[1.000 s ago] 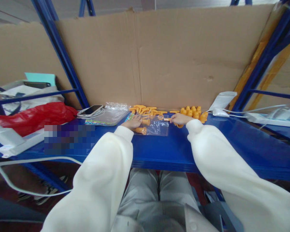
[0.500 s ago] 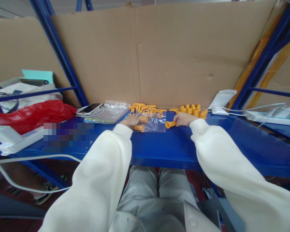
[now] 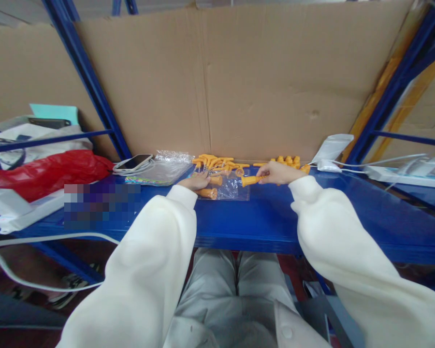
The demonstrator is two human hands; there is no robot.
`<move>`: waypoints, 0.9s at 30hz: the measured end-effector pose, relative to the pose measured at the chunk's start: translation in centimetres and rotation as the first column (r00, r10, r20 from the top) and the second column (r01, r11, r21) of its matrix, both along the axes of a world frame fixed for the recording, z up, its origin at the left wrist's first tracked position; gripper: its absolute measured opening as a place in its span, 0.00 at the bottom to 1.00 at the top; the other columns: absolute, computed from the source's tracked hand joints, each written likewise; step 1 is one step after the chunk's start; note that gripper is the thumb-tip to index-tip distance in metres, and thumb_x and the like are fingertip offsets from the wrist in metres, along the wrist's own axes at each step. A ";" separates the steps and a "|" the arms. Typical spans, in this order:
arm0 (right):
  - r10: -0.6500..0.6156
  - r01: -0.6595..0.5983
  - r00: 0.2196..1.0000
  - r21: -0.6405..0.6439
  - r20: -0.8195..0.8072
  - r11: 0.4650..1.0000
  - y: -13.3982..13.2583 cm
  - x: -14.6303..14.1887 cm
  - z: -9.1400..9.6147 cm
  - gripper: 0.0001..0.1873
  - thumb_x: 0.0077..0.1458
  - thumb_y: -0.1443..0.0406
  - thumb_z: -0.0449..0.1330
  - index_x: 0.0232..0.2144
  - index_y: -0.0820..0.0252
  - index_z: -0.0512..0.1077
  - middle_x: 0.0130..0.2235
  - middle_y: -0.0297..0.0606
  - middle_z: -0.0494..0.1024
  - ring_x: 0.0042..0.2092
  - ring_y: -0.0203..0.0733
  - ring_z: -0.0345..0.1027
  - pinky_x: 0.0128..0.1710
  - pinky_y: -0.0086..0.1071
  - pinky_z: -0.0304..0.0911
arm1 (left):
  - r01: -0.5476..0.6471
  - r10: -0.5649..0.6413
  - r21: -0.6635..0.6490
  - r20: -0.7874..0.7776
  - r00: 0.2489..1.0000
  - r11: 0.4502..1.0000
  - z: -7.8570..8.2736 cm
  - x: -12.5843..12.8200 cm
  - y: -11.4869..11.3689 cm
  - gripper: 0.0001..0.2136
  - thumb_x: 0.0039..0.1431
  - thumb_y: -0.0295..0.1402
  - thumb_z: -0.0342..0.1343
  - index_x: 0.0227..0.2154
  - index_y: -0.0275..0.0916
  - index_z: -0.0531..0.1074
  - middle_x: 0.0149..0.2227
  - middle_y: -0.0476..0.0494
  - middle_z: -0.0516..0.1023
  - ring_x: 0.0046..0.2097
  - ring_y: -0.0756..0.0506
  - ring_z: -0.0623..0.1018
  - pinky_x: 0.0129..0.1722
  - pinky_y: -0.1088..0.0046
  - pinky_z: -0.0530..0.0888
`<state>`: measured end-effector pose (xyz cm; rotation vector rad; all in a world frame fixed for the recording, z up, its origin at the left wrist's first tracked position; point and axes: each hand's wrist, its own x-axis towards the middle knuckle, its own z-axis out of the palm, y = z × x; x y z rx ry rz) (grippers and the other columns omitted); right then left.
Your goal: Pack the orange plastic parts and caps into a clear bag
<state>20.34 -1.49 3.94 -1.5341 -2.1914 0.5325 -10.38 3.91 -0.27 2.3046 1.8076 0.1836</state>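
Note:
My right hand [image 3: 273, 172] is closed on an orange ribbed plastic piece [image 3: 251, 180] with a flared end that points left. Its other end is hidden by my fingers. My left hand [image 3: 195, 181] is closed at the left side of a clear plastic bag [image 3: 234, 188], and seems to pinch its edge. Two similar orange pieces lie by that hand, an upper one [image 3: 216, 180] and a lower one [image 3: 208, 194]; whether they are inside the bag I cannot tell. Behind the bag is a pile of orange T-shaped parts [image 3: 212, 161]. Past my right hand stand several orange caps [image 3: 288, 160].
A phone with a white cable [image 3: 137, 163] and a plastic sleeve [image 3: 163, 173] lie left on the blue shelf [image 3: 246, 217]. A red bag [image 3: 58, 169] and power strip [image 3: 25, 210] are further left. A white packet [image 3: 331, 152] and another strip [image 3: 406, 176] are at right. Cardboard [image 3: 257, 87] backs the shelf.
My right hand has lifted the orange ribbed piece a little and moved it left, toward the bag. My left hand has hardly moved.

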 end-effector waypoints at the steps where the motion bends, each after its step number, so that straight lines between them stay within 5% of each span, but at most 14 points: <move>1: 0.005 -0.005 1.000 0.000 0.024 1.000 -0.1 -0.4 -0.1 0.05 0.49 0.67 0.74 0.27 0.57 0.81 0.24 0.33 0.77 0.35 0.43 0.75 0.49 0.42 0.71 | -0.007 0.006 -0.035 -0.018 1.000 0.999 0.2 0.1 -0.2 0.32 0.74 0.37 0.37 0.76 0.25 0.53 0.78 0.27 0.49 0.79 0.36 0.51 0.78 0.55 0.50; 11: -0.144 0.039 0.875 0.227 0.463 0.973 -2.1 -4.9 -0.4 0.13 0.64 0.66 0.61 0.43 0.61 0.86 0.40 0.48 0.87 0.50 0.55 0.80 0.52 0.39 0.66 | 0.043 -0.047 -0.109 -0.029 0.998 0.993 0.5 1.9 -0.9 0.34 0.75 0.40 0.39 0.78 0.30 0.49 0.79 0.31 0.43 0.80 0.36 0.46 0.78 0.57 0.48; 18: -0.199 0.085 0.896 0.286 0.398 0.954 -2.0 -5.2 -0.9 0.17 0.68 0.61 0.58 0.49 0.56 0.85 0.46 0.45 0.88 0.54 0.54 0.79 0.55 0.39 0.62 | 0.070 -0.069 -0.088 0.018 0.997 0.994 0.4 2.3 -1.6 0.33 0.74 0.41 0.38 0.77 0.32 0.50 0.79 0.32 0.45 0.80 0.36 0.44 0.78 0.54 0.50; 27: -0.253 0.138 0.850 0.269 0.462 0.953 -2.2 -6.1 -1.0 0.18 0.68 0.66 0.56 0.51 0.62 0.84 0.53 0.56 0.85 0.60 0.58 0.77 0.58 0.41 0.64 | 0.049 -0.050 -0.066 -0.003 0.999 0.997 0.3 3.1 -2.4 0.33 0.75 0.40 0.34 0.78 0.33 0.45 0.80 0.34 0.39 0.80 0.39 0.41 0.78 0.54 0.47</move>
